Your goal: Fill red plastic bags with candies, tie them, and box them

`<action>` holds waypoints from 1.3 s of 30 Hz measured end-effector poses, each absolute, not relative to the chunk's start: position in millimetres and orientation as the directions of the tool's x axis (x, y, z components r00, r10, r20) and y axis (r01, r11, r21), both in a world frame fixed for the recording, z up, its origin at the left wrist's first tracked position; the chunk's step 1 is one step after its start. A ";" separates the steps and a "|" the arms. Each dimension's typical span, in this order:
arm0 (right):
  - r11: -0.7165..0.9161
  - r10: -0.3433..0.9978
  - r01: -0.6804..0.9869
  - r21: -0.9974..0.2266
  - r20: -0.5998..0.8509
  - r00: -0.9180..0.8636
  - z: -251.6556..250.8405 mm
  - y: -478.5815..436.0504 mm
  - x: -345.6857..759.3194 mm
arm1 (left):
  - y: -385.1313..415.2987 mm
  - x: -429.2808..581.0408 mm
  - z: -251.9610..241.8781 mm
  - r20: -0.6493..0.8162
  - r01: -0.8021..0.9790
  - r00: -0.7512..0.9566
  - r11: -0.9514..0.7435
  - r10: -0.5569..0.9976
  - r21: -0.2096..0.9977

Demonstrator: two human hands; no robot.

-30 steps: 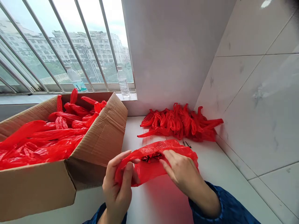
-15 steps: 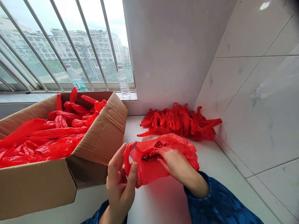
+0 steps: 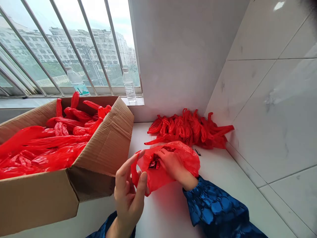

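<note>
In front of me a thin red plastic bag (image 3: 160, 181) is held above the white surface with its mouth open. My left hand (image 3: 130, 190) has its fingers through the bag's handle loop, the index finger and thumb curving around it. Reaching into the bag's mouth is my right hand (image 3: 170, 164), its fingers together and bent over the contents. Dark red, shiny wrapped pieces (image 3: 154, 163) show beside those fingertips. The fingertips are partly hidden, so what they grip cannot be made out.
A cardboard box (image 3: 105, 145) full of red plastic bags (image 3: 54, 142) stands at left. More red bags (image 3: 188, 129) lie bunched by the wall over a printed sheet. A small black object (image 3: 197, 152) lies nearby. Two plastic bottles, one labelled (image 3: 77, 81), one clear (image 3: 129, 85), stand on the windowsill.
My right hand has moved left and slightly up, deeper into the bag. The bag's right side has drawn leftward, uncovering the small black object. My left hand keeps its hold.
</note>
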State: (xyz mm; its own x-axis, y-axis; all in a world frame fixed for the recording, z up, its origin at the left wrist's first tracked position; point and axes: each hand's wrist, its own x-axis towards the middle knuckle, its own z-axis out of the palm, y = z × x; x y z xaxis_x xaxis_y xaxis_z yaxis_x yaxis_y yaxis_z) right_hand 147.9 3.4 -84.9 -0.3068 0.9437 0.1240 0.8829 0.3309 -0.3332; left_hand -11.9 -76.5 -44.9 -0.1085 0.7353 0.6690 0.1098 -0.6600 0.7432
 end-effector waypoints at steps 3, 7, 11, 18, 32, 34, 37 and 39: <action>0.320 0.946 0.890 -0.324 0.161 -0.282 -82.4 8.7 141.6 | -76.5 -12.9 -46.4 0.667 0.123 -0.107 -0.656 0.737 0.745; 0.304 0.948 0.897 -0.321 0.189 -0.254 -81.4 15.2 143.6 | -76.1 -15.0 -48.3 0.672 0.138 -0.116 -0.658 0.732 0.741; 0.298 0.951 0.898 -0.323 0.186 -0.248 -84.4 19.8 145.5 | -74.6 -14.6 -50.1 0.656 0.139 -0.120 -0.641 0.746 0.755; 0.312 0.950 0.875 -0.369 0.116 -0.289 -94.9 33.6 140.8 | -71.7 -13.6 -52.7 0.643 0.139 -0.112 -0.629 0.758 0.765; 0.325 0.946 0.892 -0.313 0.105 -0.308 -82.3 17.5 129.3 | -68.6 -20.8 -58.3 0.688 0.264 -0.164 -0.641 0.707 0.721; 0.365 0.930 0.883 -0.295 0.085 -0.356 -81.2 10.6 125.6 | -68.3 -20.1 -57.9 0.696 0.268 -0.157 -0.648 0.701 0.713; 0.361 0.931 0.893 -0.267 0.047 -0.362 -82.5 4.0 120.3 | -68.7 -19.9 -57.9 0.699 0.267 -0.151 -0.652 0.699 0.710; 0.348 0.936 0.900 -0.262 0.035 -0.351 -84.1 2.9 118.4 | -69.2 -20.5 -58.3 0.693 0.259 -0.148 -0.649 0.706 0.716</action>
